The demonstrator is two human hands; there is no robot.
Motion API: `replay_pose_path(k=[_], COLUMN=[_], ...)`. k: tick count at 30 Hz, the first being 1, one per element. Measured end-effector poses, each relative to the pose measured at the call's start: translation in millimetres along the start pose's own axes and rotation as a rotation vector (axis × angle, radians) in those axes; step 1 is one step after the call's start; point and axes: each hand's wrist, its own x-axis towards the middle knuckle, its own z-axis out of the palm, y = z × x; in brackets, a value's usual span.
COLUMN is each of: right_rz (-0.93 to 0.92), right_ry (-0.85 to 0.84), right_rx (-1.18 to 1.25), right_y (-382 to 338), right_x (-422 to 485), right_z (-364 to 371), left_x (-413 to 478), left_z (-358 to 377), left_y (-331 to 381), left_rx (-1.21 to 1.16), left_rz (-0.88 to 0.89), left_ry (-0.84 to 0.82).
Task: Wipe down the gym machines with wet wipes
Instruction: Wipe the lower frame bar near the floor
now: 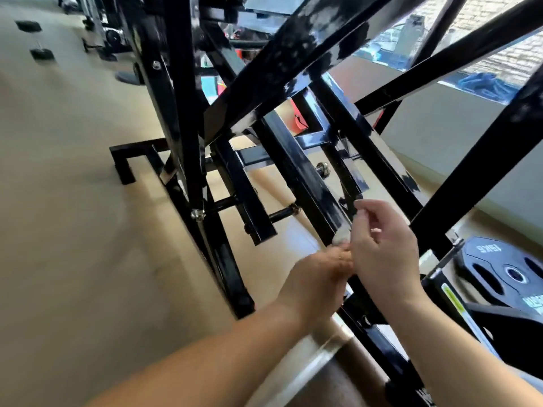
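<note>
Two hands meet at a bunched white wipe (341, 237) pressed against a black frame bar (299, 165) that slopes from upper left to lower right. Right hand (382, 254) curls round the wipe. Left hand (318, 277) has blurred fingertips, so its grip cannot be told. Plate (499, 259) lettering, seen upside down, is apparently "15KG". Yellow label (452, 301) is unreadable.

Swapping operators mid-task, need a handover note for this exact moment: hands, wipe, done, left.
Hands: the left hand has its fingertips at the lower end of the wipe, grip too blurred to tell. The right hand has curled fingers that pinch it.
Wipe: bunched against a slanted black bar low on the machine.
Done: cannot tell from the picture.
Left: probably the rest of this bar, then the other bars.
</note>
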Motion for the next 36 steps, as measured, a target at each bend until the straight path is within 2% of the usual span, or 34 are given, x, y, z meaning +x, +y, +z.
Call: replay_pose_path(k=[3,6,10,13,19,21,24,27,30,33,36], right_rz=[-0.096,-0.117,-0.131,-0.139,-0.125,-0.139,-0.130,-0.156,-0.184,-0.231,-0.358], right_ry=[-0.210,-0.465,-0.755,-0.899,-1.059,-1.150,-1.163,-1.243,-1.372,-1.512,-1.599], right_rx=[-0.051,-0.140,-0.170,-0.151,-0.177,-0.192,-0.241,-0.310,-0.368,-0.428,-0.549], right_y=[-17,-29,-47,-65,-96,-99,-105,-126,-164,-196,-226], right_x=[-16,-34,-59,-79,-126,-143,-164,-181,-203,-227,-246], right_z=[18,47,106,147,227,245,260,270,277,272,253], left_x=[-40,-76,-119,-155,-214,-230,-260,-288,-311,-326,-331], left_z=[-19,-43,-80,-110,-169,-189,-217,-240,-256,-276,-303], left_y=[0,-27,-62,-79,-95,-91,-78,-51,-15,31,80], left_rx=[-0.132,-0.122,-0.023,-0.048,-0.096,-0.075,-0.078,-0.161,-0.229,-0.180,-0.132], left_rz=[-0.298,-0.623,-0.841,-1.020,-1.209,-1.273,-1.295,-1.337,-1.428,-1.558,-1.626], left_ry=[-0.030,0.064,0.214,0.324,0.429,0.507,0.632,0.734,0.910,0.932,0.962])
